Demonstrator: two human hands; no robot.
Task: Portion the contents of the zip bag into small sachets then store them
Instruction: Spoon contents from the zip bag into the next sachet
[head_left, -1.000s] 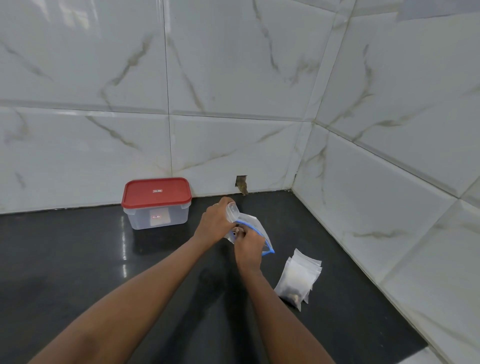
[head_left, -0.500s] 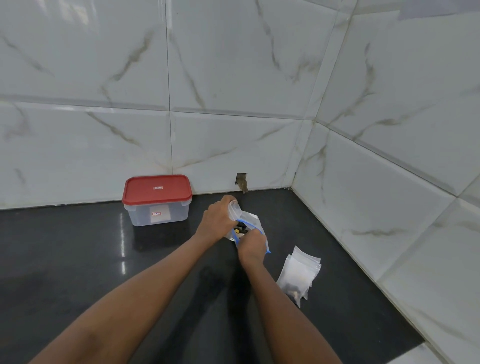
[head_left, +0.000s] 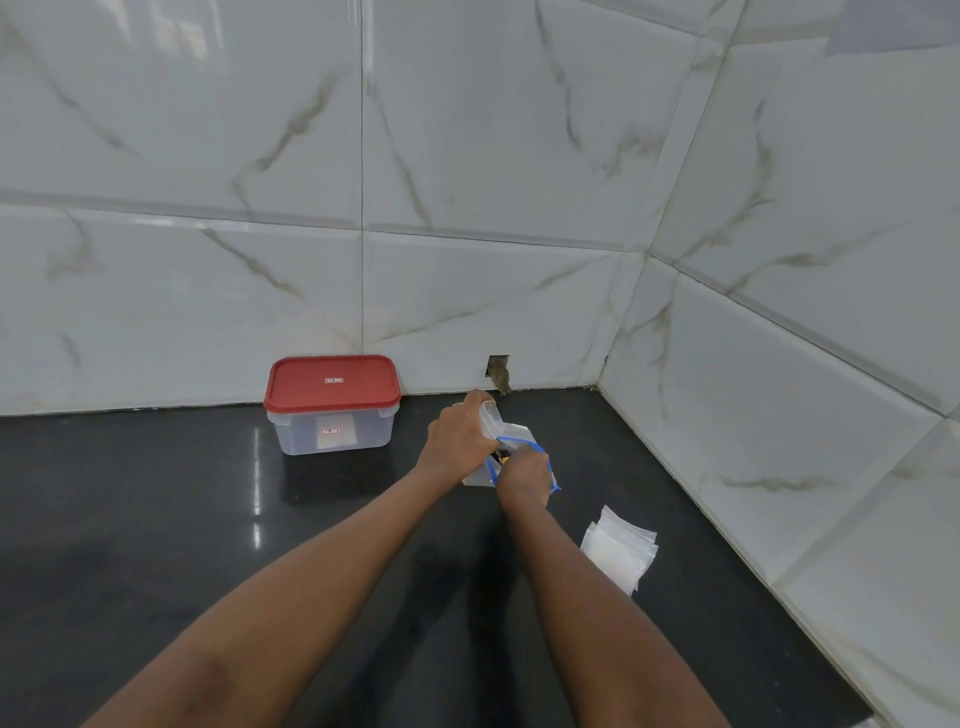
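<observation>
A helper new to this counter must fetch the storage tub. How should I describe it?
On the glossy black countertop, look along the white marble-tiled back wall, left of the small hole in it. A clear rectangular plastic tub stands there; only it has a red lid, unlike the blue-sealed clear zip bag and the stacked small clear sachets.

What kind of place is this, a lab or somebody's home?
Most likely a home kitchen: a glossy black countertop, marble-look wall tiles meeting in a corner, and a clear food container with a red lid by the wall.
</observation>
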